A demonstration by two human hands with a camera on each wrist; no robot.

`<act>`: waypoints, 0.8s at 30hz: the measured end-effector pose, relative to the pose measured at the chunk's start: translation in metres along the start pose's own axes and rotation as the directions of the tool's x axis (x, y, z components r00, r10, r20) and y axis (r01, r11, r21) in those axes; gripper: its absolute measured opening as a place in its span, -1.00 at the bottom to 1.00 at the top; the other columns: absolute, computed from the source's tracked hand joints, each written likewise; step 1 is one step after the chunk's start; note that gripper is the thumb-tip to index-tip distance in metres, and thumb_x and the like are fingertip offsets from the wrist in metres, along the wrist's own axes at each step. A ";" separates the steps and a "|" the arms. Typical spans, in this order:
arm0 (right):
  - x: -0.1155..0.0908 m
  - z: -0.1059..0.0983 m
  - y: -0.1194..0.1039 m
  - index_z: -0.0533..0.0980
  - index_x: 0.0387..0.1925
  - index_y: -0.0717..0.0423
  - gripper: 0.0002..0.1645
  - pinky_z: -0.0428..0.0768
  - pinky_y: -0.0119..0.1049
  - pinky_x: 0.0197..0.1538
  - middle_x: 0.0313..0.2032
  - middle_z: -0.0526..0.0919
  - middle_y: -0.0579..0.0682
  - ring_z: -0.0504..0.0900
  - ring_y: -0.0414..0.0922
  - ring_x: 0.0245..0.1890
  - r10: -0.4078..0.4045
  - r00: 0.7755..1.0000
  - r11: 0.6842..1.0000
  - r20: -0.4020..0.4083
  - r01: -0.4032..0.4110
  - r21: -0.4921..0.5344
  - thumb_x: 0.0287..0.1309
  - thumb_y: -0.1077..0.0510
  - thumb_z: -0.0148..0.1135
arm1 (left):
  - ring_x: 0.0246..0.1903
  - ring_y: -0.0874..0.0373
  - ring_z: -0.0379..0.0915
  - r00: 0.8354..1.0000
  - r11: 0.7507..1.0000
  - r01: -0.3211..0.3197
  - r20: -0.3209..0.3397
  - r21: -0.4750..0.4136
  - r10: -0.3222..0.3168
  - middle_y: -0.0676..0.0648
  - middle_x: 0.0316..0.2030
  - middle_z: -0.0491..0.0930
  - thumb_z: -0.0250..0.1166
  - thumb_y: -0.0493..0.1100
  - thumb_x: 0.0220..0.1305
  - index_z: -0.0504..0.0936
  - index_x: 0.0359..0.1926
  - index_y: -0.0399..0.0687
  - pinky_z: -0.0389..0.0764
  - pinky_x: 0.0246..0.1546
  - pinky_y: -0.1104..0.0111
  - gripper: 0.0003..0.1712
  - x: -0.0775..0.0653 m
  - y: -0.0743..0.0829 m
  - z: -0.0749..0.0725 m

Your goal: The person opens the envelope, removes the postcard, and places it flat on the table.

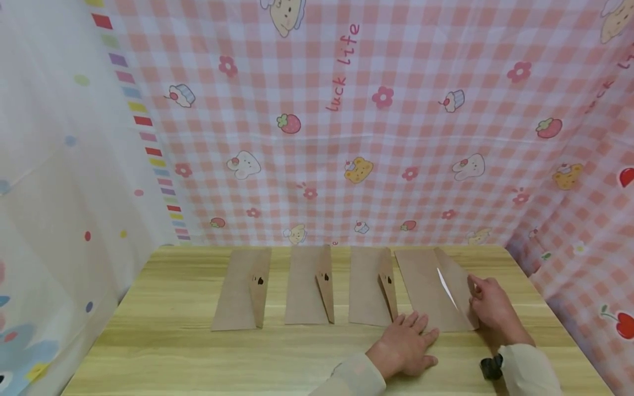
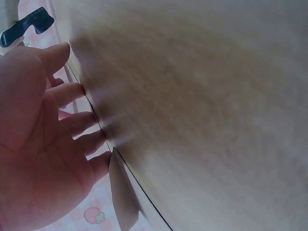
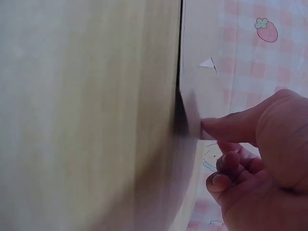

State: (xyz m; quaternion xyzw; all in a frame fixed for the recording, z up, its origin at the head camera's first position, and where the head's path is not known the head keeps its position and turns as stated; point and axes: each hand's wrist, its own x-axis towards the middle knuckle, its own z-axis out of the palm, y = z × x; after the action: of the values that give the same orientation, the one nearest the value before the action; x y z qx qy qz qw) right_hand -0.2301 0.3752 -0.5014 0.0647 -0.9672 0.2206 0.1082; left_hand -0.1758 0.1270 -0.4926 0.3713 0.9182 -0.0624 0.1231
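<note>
A brown paper envelope (image 1: 421, 291) lies rightmost in the row on the table, its flap (image 1: 458, 280) lifted along the right side. A narrow white strip shows near the fold. My right hand (image 1: 492, 308) pinches the flap's outer edge between thumb and index finger; in the right wrist view the thumb presses on the flap (image 3: 193, 113) while the other fingers curl below. My left hand (image 1: 403, 345) lies palm down, fingers spread, with its fingertips at the envelope's near left corner. In the left wrist view those fingers (image 2: 79, 122) are straight and hold nothing.
Several like envelopes stand in line to the left: one (image 1: 366, 286) beside the worked one, another (image 1: 304, 286), and one (image 1: 235, 289) at the far left. Their flaps are partly raised and bear small dark marks. Checked cloth (image 1: 317, 209) hangs behind the wooden table (image 1: 198, 363).
</note>
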 end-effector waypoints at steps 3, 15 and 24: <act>0.002 0.000 -0.001 0.47 -0.34 0.31 -0.78 0.44 0.00 -0.33 -0.48 0.41 0.13 0.43 0.08 -0.41 -0.021 1.000 1.000 0.012 0.021 -0.013 -0.15 0.48 0.17 | 0.51 0.32 -0.17 1.000 1.000 0.000 0.004 -0.011 0.000 0.25 0.53 -0.05 -0.14 0.42 0.42 0.05 0.50 0.59 0.01 0.46 0.37 -0.32 0.000 0.000 -0.001; 0.004 0.003 -0.007 0.48 -0.34 0.29 -0.87 0.37 -0.22 -0.38 -0.56 0.42 0.00 0.37 -0.09 -0.49 0.017 0.994 0.997 0.104 -0.025 0.078 0.21 0.28 0.26 | 0.51 0.32 -0.18 1.000 1.000 0.006 0.006 -0.020 -0.006 0.24 0.53 -0.05 -0.11 0.44 0.40 0.09 0.49 0.58 0.01 0.46 0.38 -0.31 0.000 0.000 -0.001; 0.008 0.006 -0.004 0.26 0.32 0.53 -0.32 0.53 0.22 0.06 0.01 0.56 0.55 0.60 0.32 0.02 0.060 0.976 0.985 0.209 -0.093 0.148 0.38 0.12 0.16 | 0.51 0.31 -0.16 1.000 1.000 0.007 0.008 -0.020 -0.007 0.23 0.53 -0.03 -0.10 0.43 0.40 0.10 0.49 0.58 0.01 0.46 0.37 -0.32 0.002 0.000 0.000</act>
State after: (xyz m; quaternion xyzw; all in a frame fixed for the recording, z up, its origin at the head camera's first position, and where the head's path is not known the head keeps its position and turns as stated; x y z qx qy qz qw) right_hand -0.2380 0.3682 -0.5031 0.0579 -0.9546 0.2921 -0.0054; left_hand -0.1770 0.1283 -0.4932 0.3667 0.9195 -0.0551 0.1300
